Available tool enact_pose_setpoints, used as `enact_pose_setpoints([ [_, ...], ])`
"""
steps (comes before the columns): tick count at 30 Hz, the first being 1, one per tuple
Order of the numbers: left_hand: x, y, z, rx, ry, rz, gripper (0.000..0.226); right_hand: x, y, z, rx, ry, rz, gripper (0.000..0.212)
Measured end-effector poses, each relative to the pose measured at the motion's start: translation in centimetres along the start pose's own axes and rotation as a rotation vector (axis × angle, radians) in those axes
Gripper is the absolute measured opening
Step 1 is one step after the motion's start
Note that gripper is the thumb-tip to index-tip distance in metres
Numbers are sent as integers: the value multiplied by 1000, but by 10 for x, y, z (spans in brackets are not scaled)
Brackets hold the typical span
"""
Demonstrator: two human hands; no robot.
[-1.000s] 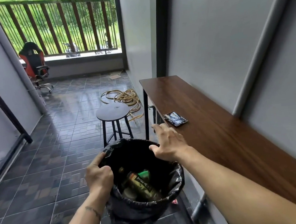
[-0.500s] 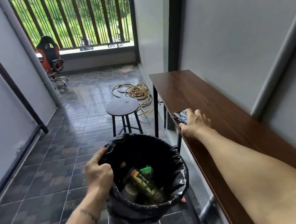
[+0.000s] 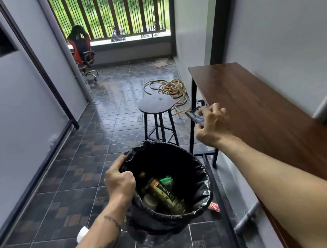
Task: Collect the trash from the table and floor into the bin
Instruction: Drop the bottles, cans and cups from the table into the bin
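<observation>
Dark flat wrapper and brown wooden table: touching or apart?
Apart. The head view shows the right hand holding the wrapper lifted beyond the table edge.

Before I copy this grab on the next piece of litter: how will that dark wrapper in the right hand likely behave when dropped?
The wrapper looks thin and flat, pinched by the right hand, so it is probably floppy and light. It may flutter rather than fall straight, so releasing it low over the bin seems safer.
</observation>
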State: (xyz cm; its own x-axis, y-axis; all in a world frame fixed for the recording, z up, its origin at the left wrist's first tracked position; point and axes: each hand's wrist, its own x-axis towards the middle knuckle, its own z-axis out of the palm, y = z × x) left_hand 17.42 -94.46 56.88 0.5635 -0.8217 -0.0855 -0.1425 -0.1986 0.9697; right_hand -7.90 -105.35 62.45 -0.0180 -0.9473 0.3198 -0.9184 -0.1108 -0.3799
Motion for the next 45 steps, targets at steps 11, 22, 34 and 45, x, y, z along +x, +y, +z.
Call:
enact_pose_setpoints([
  [11, 0, -15, -56, -1, 126, -38, 73, -104, -107, 99, 47, -628, -335, 55],
  [22, 20, -14, -194, -86, 255, -66, 73, -105, -178, 127, 179, -501, -275, 45],
  [34, 110, -105, -345, -11, 189, -191, 72, -210, -322, 204, 184, -652, 144, 70],
  [45, 142, -207, -343, 247, -34, -92, 76, -278, -291, 274, 542, -488, 983, 21],
])
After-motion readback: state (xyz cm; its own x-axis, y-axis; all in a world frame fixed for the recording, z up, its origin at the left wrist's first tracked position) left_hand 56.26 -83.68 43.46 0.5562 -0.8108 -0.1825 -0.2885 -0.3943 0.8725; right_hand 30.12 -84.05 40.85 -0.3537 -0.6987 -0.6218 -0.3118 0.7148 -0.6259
